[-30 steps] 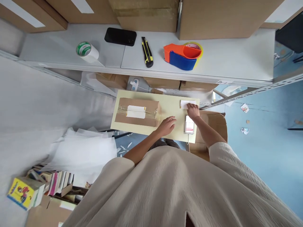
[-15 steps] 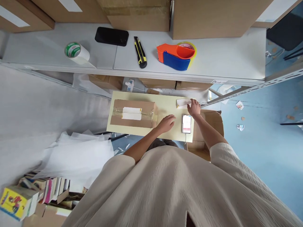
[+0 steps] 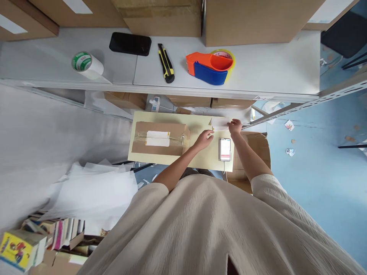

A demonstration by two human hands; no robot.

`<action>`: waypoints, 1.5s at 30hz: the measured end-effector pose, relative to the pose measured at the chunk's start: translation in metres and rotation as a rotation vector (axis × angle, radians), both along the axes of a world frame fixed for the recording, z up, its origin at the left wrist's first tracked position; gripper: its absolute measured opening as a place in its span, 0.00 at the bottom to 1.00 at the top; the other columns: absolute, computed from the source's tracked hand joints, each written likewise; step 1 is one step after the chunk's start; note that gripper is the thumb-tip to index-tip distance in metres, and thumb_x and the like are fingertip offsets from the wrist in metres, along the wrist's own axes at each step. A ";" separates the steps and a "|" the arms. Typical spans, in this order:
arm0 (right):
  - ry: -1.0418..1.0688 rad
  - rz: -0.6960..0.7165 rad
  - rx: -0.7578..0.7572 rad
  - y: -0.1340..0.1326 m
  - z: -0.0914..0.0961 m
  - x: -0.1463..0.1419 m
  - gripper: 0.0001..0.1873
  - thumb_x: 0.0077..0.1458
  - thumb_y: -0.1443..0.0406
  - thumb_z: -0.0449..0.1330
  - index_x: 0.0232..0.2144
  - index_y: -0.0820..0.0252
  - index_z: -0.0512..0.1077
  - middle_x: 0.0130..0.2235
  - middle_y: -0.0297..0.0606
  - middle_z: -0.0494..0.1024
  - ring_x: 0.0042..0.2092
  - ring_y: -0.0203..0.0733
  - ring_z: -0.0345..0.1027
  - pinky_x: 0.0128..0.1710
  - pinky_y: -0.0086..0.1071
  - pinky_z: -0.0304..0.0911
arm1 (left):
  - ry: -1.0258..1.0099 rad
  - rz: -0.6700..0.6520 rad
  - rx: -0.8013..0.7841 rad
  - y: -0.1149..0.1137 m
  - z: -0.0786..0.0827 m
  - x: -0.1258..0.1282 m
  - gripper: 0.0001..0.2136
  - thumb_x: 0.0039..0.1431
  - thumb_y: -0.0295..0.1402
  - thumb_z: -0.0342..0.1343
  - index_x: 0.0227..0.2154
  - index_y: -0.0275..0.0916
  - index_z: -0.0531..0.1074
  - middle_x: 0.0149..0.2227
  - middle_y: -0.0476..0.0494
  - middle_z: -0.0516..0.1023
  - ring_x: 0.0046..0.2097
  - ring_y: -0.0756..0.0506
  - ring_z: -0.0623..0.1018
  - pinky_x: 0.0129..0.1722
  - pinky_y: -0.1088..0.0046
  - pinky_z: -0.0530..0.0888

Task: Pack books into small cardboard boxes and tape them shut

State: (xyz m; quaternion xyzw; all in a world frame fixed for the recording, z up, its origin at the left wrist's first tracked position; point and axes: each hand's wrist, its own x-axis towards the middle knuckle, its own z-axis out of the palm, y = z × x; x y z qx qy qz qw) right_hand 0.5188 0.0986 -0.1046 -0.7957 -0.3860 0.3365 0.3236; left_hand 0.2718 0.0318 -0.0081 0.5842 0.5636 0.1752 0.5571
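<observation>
A small pale yellow table point(image 3: 200, 160) stands below the shelf. On its left lies a taped brown cardboard parcel point(image 3: 159, 138) with a white label. A white paper slip point(image 3: 220, 123) lies at the table's far right. My right hand point(image 3: 235, 126) pinches its right end, and my left hand point(image 3: 204, 139) reaches its left corner with fingers curled. A lit phone point(image 3: 225, 149) with a cable lies on the table just below the slip, between my forearms.
The white shelf point(image 3: 272, 72) above carries a green-cored tape roll point(image 3: 86, 65), a black phone point(image 3: 130, 44), a yellow-black utility knife point(image 3: 165, 63) and an orange-blue tape dispenser point(image 3: 210, 67). Cardboard boxes stand behind. Books point(image 3: 34, 236) and white sheets lie lower left.
My left hand moved up and right from the table's middle to the slip's left corner. My right hand lifted the slip's right end slightly. The view drifted a little.
</observation>
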 end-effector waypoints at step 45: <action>-0.083 0.667 -0.123 -0.019 0.028 -0.026 0.29 0.70 0.60 0.54 0.68 0.59 0.76 0.62 0.55 0.81 0.59 0.60 0.79 0.65 0.55 0.74 | 0.205 0.685 -0.073 0.042 -0.043 0.024 0.12 0.72 0.34 0.58 0.29 0.45 0.67 0.33 0.49 0.76 0.39 0.46 0.78 0.44 0.71 0.73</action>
